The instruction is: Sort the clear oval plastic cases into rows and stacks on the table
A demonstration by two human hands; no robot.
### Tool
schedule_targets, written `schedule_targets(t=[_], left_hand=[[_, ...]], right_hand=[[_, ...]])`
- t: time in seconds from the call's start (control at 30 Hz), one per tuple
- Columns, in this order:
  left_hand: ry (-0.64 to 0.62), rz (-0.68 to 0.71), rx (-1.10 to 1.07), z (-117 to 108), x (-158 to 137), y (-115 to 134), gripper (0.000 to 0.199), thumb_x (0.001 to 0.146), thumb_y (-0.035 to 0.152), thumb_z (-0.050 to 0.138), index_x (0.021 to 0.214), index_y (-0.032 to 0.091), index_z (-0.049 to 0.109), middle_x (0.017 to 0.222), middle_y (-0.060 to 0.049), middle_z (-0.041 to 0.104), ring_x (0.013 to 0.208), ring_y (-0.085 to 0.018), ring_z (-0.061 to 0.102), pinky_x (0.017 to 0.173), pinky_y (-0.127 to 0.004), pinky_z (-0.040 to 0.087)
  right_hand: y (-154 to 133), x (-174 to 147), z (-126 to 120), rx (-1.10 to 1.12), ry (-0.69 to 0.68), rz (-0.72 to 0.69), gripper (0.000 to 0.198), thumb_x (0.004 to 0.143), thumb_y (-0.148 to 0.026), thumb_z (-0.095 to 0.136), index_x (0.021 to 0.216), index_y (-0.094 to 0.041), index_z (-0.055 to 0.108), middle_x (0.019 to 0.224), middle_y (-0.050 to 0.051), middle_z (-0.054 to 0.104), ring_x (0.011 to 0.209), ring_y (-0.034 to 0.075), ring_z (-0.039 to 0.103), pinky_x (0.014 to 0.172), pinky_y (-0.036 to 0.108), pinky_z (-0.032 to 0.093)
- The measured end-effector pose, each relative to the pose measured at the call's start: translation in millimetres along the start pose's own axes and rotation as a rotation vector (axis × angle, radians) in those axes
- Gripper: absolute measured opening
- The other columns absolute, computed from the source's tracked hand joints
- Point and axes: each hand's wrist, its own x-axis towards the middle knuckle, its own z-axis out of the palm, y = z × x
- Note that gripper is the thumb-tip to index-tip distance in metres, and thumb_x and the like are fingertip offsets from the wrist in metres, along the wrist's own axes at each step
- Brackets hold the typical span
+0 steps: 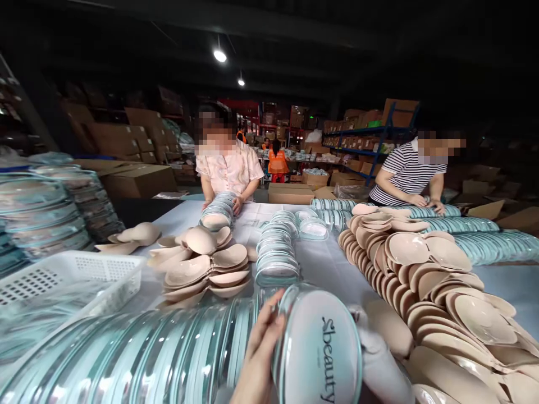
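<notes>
An oval clear plastic case with teal piping (pixel 322 348) stands upright close to me, its pale card lettered "Sbeauty". My left hand (pixel 261 342) is closed on its left edge, fingers against the rim. At the case's right edge is my right hand (pixel 374 350), in light grey covering and blurred; its fingers are hidden. A long row of similar cases (pixel 138 353) runs to the left of my left hand. Beige bra cups (pixel 438 314) lie nested in overlapping rows to the right of my right hand.
More bra cups (pixel 206 264) and a row of cases (pixel 277 252) lie ahead on the white-covered table (pixel 324 269). A white perforated basket (pixel 113 275) sits at left. Two people (pixel 229 168) (pixel 415 174) handle cases across the table.
</notes>
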Motion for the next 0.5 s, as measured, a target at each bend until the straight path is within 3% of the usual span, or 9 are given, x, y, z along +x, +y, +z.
schedule_targets(t=[0.07,0.17,0.23,0.3,0.33,0.4,0.5], left_hand=[[0.063,0.066,-0.074,-6,-2,9,0.073,0.083,0.07,0.06,0.142,0.026,0.056,0.157,-0.004,0.047,0.15,-0.037,0.031,0.123,-0.052,0.031],[-0.038,0.129,-0.155,-24,-5,5,0.086,0.072,0.076,0.068,0.141,0.026,0.057,0.156,-0.006,0.048,0.15,-0.037,0.032,0.122,-0.05,0.033],[-0.075,0.052,-0.193,-37,-6,-3,0.084,0.068,0.067,0.078,0.138,0.026,0.059,0.151,-0.008,0.054,0.147,-0.036,0.037,0.12,-0.049,0.035],[-0.068,-0.112,-0.239,-48,-8,-11,0.069,0.072,0.062,0.076,0.127,0.022,0.066,0.138,-0.01,0.065,0.138,-0.037,0.05,0.114,-0.049,0.043],[-0.091,-0.19,-0.275,-53,-9,-14,0.066,0.074,0.066,0.071,0.121,0.02,0.069,0.131,-0.012,0.069,0.131,-0.037,0.057,0.107,-0.049,0.048],[-0.17,-0.274,-0.312,-61,-11,-18,0.083,0.07,0.086,0.055,0.113,0.017,0.072,0.122,-0.016,0.072,0.113,-0.036,0.067,0.084,-0.044,0.058],[-0.241,-0.23,-0.158,-68,-9,-13,0.104,0.06,0.102,0.036,0.121,0.025,0.068,0.122,-0.017,0.071,0.094,-0.03,0.071,0.053,-0.033,0.053]], right_hand=[[0,2,14,0.046,-0.083,0.026,0.059,0.069,-0.082,0.062,0.063,-0.023,0.061,0.061,0.003,0.061,0.06,0.021,0.061,0.059,0.034,0.056],[-1,-2,28,-0.089,-0.109,0.005,0.05,0.09,-0.068,0.047,0.073,-0.026,0.067,0.073,0.005,0.067,0.072,0.022,0.064,0.066,0.032,0.059],[-7,-8,32,-0.203,-0.135,-0.125,0.047,0.099,-0.058,0.035,0.089,-0.03,0.071,0.083,0.005,0.068,0.081,0.021,0.066,0.076,0.03,0.06],[-18,-10,33,-0.218,-0.244,-0.316,0.039,0.098,-0.055,0.041,0.103,-0.031,0.071,0.1,0.006,0.068,0.096,0.02,0.067,0.086,0.029,0.059],[-24,-10,34,-0.184,-0.311,-0.421,0.037,0.098,-0.056,0.044,0.112,-0.033,0.07,0.115,0.007,0.066,0.107,0.021,0.066,0.093,0.03,0.058],[-34,-8,36,-0.147,-0.367,-0.618,0.041,0.097,-0.058,0.046,0.129,-0.036,0.061,0.142,0.008,0.052,0.129,0.022,0.057,0.106,0.035,0.052],[-38,-1,46,-0.383,-0.194,-0.842,0.058,0.093,-0.043,0.06,0.147,-0.032,0.042,0.154,0.011,0.039,0.142,0.022,0.044,0.114,0.035,0.045]])
